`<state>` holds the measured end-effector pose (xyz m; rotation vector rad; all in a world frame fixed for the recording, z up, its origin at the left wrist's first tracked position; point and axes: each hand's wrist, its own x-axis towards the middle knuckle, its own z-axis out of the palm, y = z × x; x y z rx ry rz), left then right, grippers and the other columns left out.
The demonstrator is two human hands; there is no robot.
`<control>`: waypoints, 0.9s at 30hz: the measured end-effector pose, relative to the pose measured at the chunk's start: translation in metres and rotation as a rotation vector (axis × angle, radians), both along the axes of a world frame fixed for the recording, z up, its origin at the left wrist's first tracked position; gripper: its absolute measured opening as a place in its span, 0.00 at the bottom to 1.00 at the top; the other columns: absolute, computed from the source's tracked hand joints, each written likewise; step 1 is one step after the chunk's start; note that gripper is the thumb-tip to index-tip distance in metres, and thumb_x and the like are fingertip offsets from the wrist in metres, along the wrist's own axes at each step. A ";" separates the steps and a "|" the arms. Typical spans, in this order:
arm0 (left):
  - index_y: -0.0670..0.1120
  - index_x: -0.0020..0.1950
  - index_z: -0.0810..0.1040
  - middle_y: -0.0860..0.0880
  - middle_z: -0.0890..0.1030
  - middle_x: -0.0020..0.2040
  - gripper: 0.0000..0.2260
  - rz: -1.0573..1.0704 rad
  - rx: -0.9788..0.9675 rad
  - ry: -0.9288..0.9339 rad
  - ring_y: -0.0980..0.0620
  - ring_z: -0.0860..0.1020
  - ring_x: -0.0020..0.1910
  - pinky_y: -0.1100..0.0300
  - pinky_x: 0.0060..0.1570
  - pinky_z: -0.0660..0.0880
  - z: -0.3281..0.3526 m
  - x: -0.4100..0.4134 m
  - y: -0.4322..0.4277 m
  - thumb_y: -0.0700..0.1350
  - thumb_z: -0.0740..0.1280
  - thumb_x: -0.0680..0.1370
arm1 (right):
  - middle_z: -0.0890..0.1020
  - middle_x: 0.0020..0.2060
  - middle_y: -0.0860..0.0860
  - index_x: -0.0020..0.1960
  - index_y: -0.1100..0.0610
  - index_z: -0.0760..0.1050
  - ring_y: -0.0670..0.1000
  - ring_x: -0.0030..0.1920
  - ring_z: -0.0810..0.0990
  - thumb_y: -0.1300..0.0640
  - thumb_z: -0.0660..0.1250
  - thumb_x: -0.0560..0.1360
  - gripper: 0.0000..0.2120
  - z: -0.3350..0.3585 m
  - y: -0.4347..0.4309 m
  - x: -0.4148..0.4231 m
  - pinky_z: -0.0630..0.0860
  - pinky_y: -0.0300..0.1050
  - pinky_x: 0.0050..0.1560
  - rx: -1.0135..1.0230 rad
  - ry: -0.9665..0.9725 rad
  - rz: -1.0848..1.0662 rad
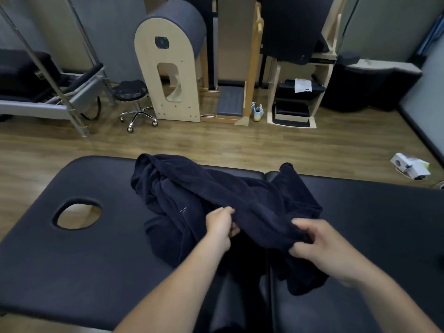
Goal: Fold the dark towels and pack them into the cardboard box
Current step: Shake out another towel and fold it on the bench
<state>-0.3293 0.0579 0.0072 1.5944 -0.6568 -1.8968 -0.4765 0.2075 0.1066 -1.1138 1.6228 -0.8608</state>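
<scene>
A dark navy towel (216, 188) lies crumpled in the middle of the black padded massage table (84, 260), spreading from the far edge toward me. My left hand (221, 227) pinches a fold of the towel near its middle. My right hand (319, 248) grips the towel's near edge, bunched between thumb and fingers and lifted slightly off the table. Part of the towel hangs below my right hand over the seam between the table's two halves. No cardboard box is in view.
The table has an oval face hole (77, 213) at the left. Beyond it on the wooden floor stand a rolling stool (134, 102), a wooden arched barrel (168, 68), shelving with dark pads (293, 104) and a small white box (410, 165) at the right.
</scene>
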 end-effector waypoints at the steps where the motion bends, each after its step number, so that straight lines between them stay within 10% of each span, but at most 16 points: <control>1: 0.45 0.44 0.79 0.47 0.82 0.40 0.06 -0.018 0.015 0.036 0.49 0.79 0.36 0.55 0.41 0.78 -0.002 -0.001 -0.007 0.38 0.65 0.80 | 0.75 0.33 0.59 0.41 0.67 0.73 0.52 0.37 0.74 0.74 0.66 0.69 0.05 0.006 0.004 -0.008 0.69 0.47 0.39 0.001 -0.046 -0.007; 8: 0.38 0.63 0.77 0.38 0.83 0.55 0.13 0.274 0.160 0.356 0.43 0.83 0.50 0.51 0.50 0.80 -0.027 0.000 -0.059 0.35 0.68 0.79 | 0.80 0.42 0.68 0.49 0.69 0.79 0.57 0.41 0.78 0.79 0.64 0.67 0.14 0.035 0.050 -0.073 0.74 0.42 0.38 0.072 -0.164 -0.108; 12: 0.40 0.65 0.77 0.39 0.83 0.59 0.17 0.375 0.188 0.429 0.43 0.83 0.53 0.51 0.46 0.83 -0.021 0.013 -0.077 0.37 0.72 0.77 | 0.83 0.47 0.67 0.51 0.65 0.80 0.60 0.43 0.83 0.61 0.76 0.64 0.17 0.049 0.088 -0.097 0.81 0.46 0.40 -0.011 -0.313 -0.349; 18: 0.44 0.51 0.75 0.45 0.82 0.43 0.13 -0.385 -0.266 0.293 0.46 0.81 0.41 0.53 0.44 0.78 0.077 -0.027 -0.005 0.30 0.70 0.71 | 0.86 0.36 0.47 0.44 0.49 0.84 0.45 0.34 0.85 0.48 0.74 0.64 0.11 0.053 0.068 -0.102 0.82 0.41 0.34 -0.241 -0.260 -0.904; 21: 0.47 0.53 0.77 0.50 0.82 0.46 0.20 -0.920 -0.503 0.357 0.50 0.79 0.46 0.53 0.51 0.78 0.104 -0.050 0.064 0.32 0.73 0.65 | 0.87 0.44 0.50 0.60 0.54 0.79 0.49 0.44 0.86 0.36 0.75 0.53 0.39 0.042 0.033 -0.075 0.83 0.43 0.39 -0.105 -0.362 -0.728; 23: 0.50 0.53 0.78 0.53 0.81 0.46 0.19 -1.126 -0.632 0.335 0.55 0.78 0.46 0.56 0.51 0.77 0.095 -0.053 0.094 0.31 0.73 0.69 | 0.86 0.45 0.57 0.53 0.57 0.82 0.56 0.47 0.85 0.33 0.73 0.60 0.33 0.041 0.014 -0.048 0.81 0.47 0.44 0.086 -0.343 -0.453; 27: 0.50 0.36 0.81 0.52 0.78 0.35 0.11 -0.814 -0.369 0.296 0.57 0.76 0.37 0.63 0.41 0.71 0.068 -0.031 0.092 0.38 0.69 0.76 | 0.81 0.32 0.51 0.33 0.55 0.78 0.49 0.35 0.77 0.55 0.70 0.76 0.12 0.021 -0.005 -0.017 0.71 0.47 0.40 0.100 0.071 -0.190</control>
